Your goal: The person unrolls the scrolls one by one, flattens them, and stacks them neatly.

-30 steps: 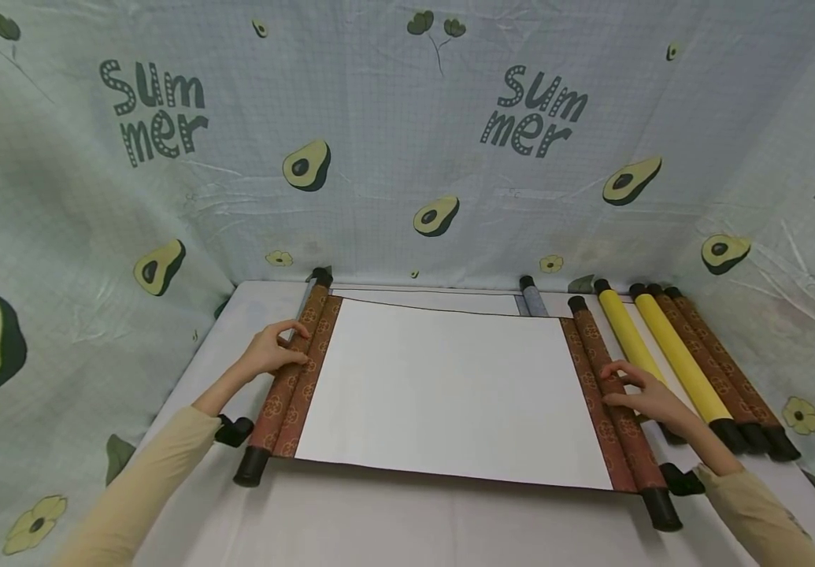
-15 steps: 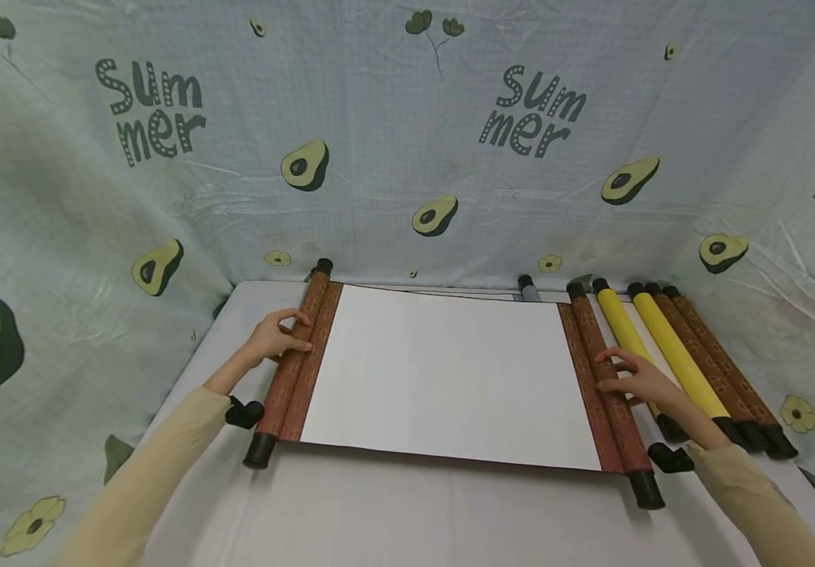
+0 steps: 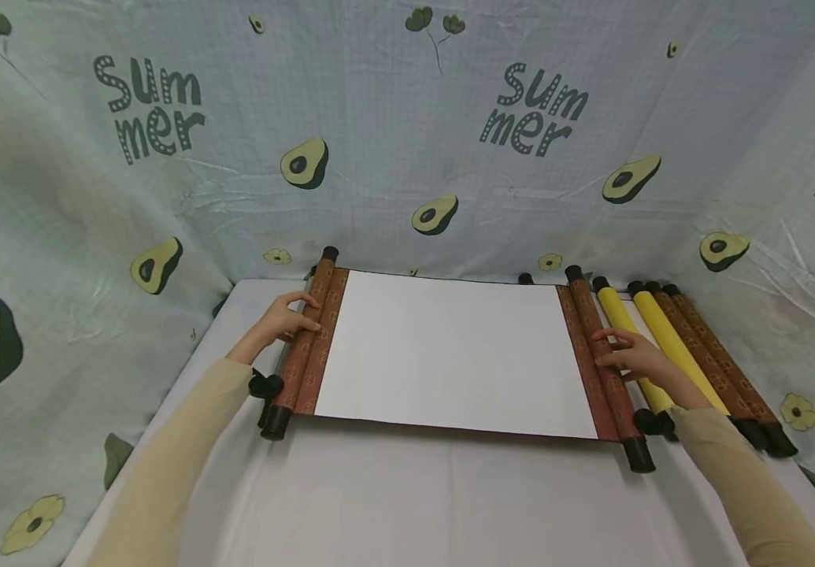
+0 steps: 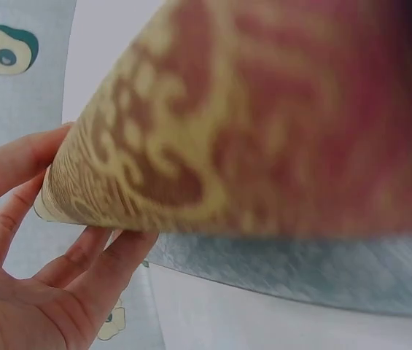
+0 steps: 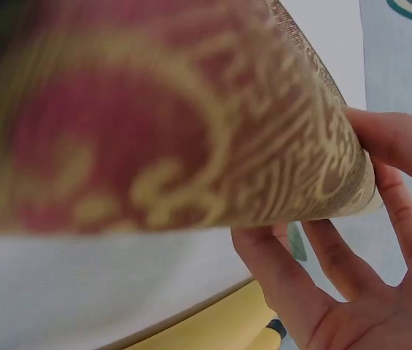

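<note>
A hanging scroll with white paper is spread open across the white-covered table in the head view. Brown-red patterned rollers with black end knobs run along both its sides. My left hand grips the left roller, thumb on one side and fingers beneath, as the left wrist view shows. On the opposite side my right hand holds the right roller the same way. A dark shadow lies under the scroll's near edge. Close up, the roller's gold-patterned cloth fills much of the right wrist view.
Right of the scroll lie two yellow rolled scrolls and brown patterned ones. Behind the paper shows the black knob of another scroll; grey-blue cloth appears below the left roller. A printed curtain encloses the back and sides.
Both hands have carried the scroll away from the front, toward the back curtain. Its paper now covers most of the grey-blue scroll behind. Both hands keep their hold.
</note>
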{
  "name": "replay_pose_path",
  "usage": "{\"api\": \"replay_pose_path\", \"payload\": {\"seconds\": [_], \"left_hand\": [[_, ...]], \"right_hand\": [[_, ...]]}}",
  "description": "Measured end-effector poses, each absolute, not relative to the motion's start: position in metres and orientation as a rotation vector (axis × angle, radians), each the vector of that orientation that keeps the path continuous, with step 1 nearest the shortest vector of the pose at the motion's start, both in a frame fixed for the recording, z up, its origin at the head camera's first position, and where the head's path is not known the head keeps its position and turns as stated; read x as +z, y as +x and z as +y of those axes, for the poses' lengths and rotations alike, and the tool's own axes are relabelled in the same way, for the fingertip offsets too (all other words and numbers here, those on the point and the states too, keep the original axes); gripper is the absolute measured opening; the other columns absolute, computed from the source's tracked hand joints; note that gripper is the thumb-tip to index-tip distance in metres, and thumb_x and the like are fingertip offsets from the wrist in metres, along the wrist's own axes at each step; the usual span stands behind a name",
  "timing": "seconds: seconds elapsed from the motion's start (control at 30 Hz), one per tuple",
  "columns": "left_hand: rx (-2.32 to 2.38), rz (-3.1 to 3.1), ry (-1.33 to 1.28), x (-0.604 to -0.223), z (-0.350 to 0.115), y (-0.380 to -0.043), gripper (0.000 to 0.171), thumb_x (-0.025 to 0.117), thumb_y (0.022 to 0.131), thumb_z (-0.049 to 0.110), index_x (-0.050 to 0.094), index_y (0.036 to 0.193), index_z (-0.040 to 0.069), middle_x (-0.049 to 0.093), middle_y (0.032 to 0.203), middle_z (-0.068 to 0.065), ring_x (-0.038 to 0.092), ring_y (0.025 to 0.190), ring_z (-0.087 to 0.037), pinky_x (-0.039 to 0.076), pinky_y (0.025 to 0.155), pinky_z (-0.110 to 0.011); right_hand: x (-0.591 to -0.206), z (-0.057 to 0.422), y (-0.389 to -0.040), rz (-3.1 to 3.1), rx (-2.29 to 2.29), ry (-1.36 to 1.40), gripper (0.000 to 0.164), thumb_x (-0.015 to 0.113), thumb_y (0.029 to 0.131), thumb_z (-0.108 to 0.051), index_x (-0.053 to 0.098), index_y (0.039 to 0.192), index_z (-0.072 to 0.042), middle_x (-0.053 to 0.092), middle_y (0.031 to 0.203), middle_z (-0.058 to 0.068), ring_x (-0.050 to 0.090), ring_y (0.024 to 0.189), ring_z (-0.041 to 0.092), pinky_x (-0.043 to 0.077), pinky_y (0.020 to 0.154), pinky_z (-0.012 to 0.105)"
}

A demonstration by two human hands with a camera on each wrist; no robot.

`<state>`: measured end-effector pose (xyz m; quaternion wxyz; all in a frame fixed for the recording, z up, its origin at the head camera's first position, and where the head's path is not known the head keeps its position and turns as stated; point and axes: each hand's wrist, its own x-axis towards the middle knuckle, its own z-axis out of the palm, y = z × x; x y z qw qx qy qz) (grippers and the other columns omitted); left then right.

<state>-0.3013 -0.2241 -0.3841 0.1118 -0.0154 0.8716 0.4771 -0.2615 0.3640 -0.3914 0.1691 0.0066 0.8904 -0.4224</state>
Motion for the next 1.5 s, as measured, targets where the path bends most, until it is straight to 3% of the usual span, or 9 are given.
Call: {"api": "replay_pose_path", "payload": {"seconds": [0.3,0.57,0.73,0.87,1.03,1.1,1.2,1.3,1.5], "left_hand": [[1.454,2.57,-0.114,-0.393,-0.218,-0.317,0.047,0.065,0.077,0.005,0.046,0.121,0.002,0.031,0.133,-0.026,0.046,0.075,-0.021,0.046,0.059,-0.035],[1.476,2.641,-0.176,-0.407,-0.215,-0.323,0.045,0.068,0.076,0.007,0.052,0.118,0.001,0.036,0.13,-0.026,0.036,0.073,-0.019,0.038,0.056,-0.027],[1.454,2.669,-0.198,-0.417,-0.216,-0.333,0.046,0.07,0.074,0.006,0.054,0.117,-0.001,0.032,0.135,-0.027,0.041,0.098,-0.033,0.041,0.074,-0.036],[1.436,2.728,-0.187,-0.493,-0.248,-0.401,0.049,0.081,0.063,0.021,0.063,0.107,0.013,0.038,0.134,-0.02,0.039,0.109,-0.04,0.041,0.081,-0.047],[1.429,2.814,-0.165,-0.653,-0.317,-0.541,0.065,0.086,0.034,0.049,0.065,0.094,0.033,0.042,0.134,-0.008,0.038,0.114,-0.038,0.041,0.079,-0.051],[1.41,2.847,-0.159,-0.67,-0.323,-0.555,0.071,0.082,0.025,0.058,0.065,0.091,0.035,0.044,0.133,-0.007,0.039,0.115,-0.037,0.041,0.081,-0.052],[1.374,2.888,-0.156,-0.644,-0.308,-0.531,0.067,0.085,0.03,0.053,0.065,0.091,0.031,0.045,0.132,-0.008,0.038,0.118,-0.036,0.04,0.086,-0.053],[1.293,2.911,-0.078,-0.586,-0.28,-0.476,0.056,0.086,0.047,0.039,0.066,0.098,0.022,0.045,0.131,-0.016,0.037,0.119,-0.04,0.039,0.088,-0.051],[1.147,2.963,0.056,-0.533,-0.251,-0.424,0.043,0.081,0.061,0.03,0.065,0.099,0.017,0.05,0.12,-0.02,0.049,0.091,-0.034,0.043,0.066,-0.04]], "right_hand": [[-0.393,0.354,-0.283,2.576,-1.148,0.086,0.062,0.06,0.083,-0.018,0.031,0.135,-0.002,0.037,0.128,0.029,0.049,0.072,0.013,0.045,0.061,0.032],[-0.405,0.35,-0.298,2.694,-1.143,0.216,0.06,0.061,0.078,-0.021,0.041,0.132,-0.005,0.034,0.134,0.03,0.05,0.092,0.028,0.043,0.062,0.036],[-0.411,0.347,-0.303,2.702,-1.184,0.239,0.055,0.058,0.08,-0.019,0.043,0.131,-0.004,0.039,0.131,0.027,0.049,0.089,0.027,0.041,0.064,0.039],[-0.412,0.343,-0.304,2.658,-1.193,0.241,0.055,0.055,0.082,-0.014,0.038,0.133,-0.001,0.034,0.135,0.028,0.047,0.096,0.032,0.042,0.07,0.042],[-0.412,0.339,-0.305,2.618,-1.21,0.229,0.055,0.053,0.084,-0.011,0.034,0.135,0.0,0.029,0.137,0.029,0.045,0.102,0.034,0.042,0.075,0.046],[-0.413,0.338,-0.306,2.613,-1.207,0.232,0.055,0.052,0.084,-0.011,0.034,0.135,0.0,0.029,0.137,0.03,0.044,0.104,0.036,0.041,0.076,0.048],[-0.416,0.339,-0.308,2.616,-1.19,0.218,0.055,0.051,0.084,-0.01,0.034,0.135,0.0,0.03,0.136,0.03,0.045,0.099,0.034,0.043,0.07,0.042],[-0.419,0.339,-0.307,2.626,-1.148,0.195,0.054,0.051,0.085,-0.009,0.033,0.135,-0.001,0.032,0.134,0.031,0.048,0.087,0.027,0.043,0.062,0.035],[-0.419,0.337,-0.306,2.628,-1.09,0.126,0.054,0.051,0.085,-0.007,0.032,0.135,0.001,0.034,0.132,0.033,0.046,0.075,0.016,0.042,0.058,0.03]]}}
